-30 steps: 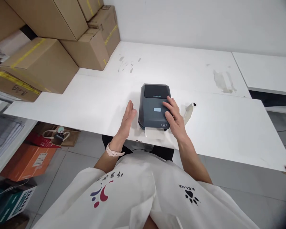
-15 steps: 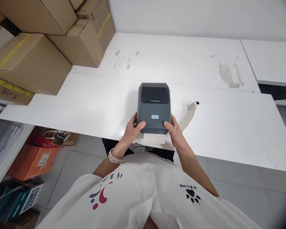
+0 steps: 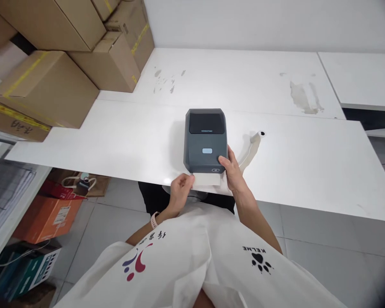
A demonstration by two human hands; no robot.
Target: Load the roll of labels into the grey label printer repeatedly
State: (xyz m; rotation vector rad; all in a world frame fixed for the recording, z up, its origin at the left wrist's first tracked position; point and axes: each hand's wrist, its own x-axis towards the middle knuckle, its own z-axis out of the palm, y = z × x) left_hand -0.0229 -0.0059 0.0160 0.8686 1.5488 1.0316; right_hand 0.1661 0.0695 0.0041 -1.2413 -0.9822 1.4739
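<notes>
A dark grey label printer [image 3: 206, 141] stands on the white table in front of me, its lid down and a pale button on top. A white strip of label paper [image 3: 207, 179] sticks out of its near edge. My left hand [image 3: 181, 188] is closed at the left corner of that strip, pinching it between thumb and fingers. My right hand [image 3: 232, 169] grips the printer's near right corner, thumb on top and fingers along the side. Right of the printer lies a small paper roll [image 3: 257, 137] with a loose tail curling toward my right hand.
Cardboard boxes [image 3: 48, 90] are stacked on the left of the table [image 3: 141, 141]. Worn patches [image 3: 304, 98] mark its surface at the back right. Below on the left, an orange box [image 3: 48, 216] and other packages sit by the shelf.
My left hand has left the printer's left side and moved down to the paper strip, closing on its corner. The right hand stays on the printer.
</notes>
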